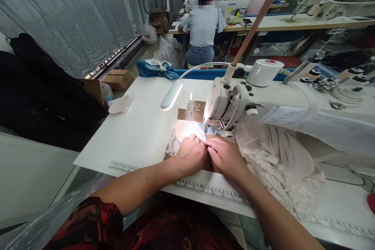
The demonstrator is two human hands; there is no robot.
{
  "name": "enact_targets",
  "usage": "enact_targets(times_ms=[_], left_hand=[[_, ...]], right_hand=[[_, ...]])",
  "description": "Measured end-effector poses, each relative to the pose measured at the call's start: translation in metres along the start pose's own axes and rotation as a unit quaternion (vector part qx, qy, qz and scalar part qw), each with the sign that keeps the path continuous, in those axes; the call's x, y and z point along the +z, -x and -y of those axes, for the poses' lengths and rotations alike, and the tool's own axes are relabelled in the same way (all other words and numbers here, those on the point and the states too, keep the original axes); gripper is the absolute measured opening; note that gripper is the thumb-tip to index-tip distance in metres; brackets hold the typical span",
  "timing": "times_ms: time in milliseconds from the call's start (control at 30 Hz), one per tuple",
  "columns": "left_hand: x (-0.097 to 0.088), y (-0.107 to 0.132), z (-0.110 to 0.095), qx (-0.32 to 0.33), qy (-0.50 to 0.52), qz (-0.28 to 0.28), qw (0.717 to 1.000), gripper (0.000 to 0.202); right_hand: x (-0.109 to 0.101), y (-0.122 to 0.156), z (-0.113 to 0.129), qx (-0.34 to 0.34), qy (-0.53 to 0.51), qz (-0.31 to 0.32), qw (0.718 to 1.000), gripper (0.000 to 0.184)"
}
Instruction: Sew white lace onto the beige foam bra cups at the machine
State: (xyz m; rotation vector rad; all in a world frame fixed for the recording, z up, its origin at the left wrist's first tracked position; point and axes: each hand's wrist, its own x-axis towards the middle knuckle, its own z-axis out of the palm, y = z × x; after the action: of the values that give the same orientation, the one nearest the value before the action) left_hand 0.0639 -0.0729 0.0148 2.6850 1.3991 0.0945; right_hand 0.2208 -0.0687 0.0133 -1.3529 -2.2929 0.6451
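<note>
Both my hands rest side by side on the white sewing table (137, 125), just in front of the needle of a white sewing machine (234, 101). My left hand (190, 154) is curled, its fingers pressing down on a piece of white lace fabric (172, 144) under the lamp's glare. My right hand (224, 156) lies next to it, fingers bent and pinching the same fabric. More white lace fabric (272, 156) is bunched to the right, under the machine's arm.
A bendable lamp (171, 95) shines on the needle area. A printed ruler (205, 189) runs along the table's front edge. A person sits at another machine at the back (202, 27). Cardboard boxes (118, 79) and dark cloth (43, 86) lie to the left.
</note>
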Motion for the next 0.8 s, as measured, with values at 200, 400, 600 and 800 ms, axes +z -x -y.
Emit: enact_targets(times_ms=[200,400,600,800], left_hand=[[-0.012,-0.003,0.010,0.008,0.054,0.021,0.998,0.017],[-0.066,0.024,0.115,-0.175,0.169,-0.190,0.951,0.024],[-0.064,0.085,0.234,-0.392,0.126,-0.223,0.883,0.048],[-0.024,0.090,0.226,-0.326,0.172,-0.177,0.913,0.045]], right_hand=[[0.025,0.007,-0.024,-0.108,0.134,-0.034,0.984,0.029],[0.029,0.006,-0.041,-0.167,0.172,-0.031,0.970,0.042],[0.026,0.007,-0.024,-0.135,0.190,-0.048,0.971,0.038],[0.018,0.009,-0.002,-0.052,0.187,-0.006,0.981,0.042]])
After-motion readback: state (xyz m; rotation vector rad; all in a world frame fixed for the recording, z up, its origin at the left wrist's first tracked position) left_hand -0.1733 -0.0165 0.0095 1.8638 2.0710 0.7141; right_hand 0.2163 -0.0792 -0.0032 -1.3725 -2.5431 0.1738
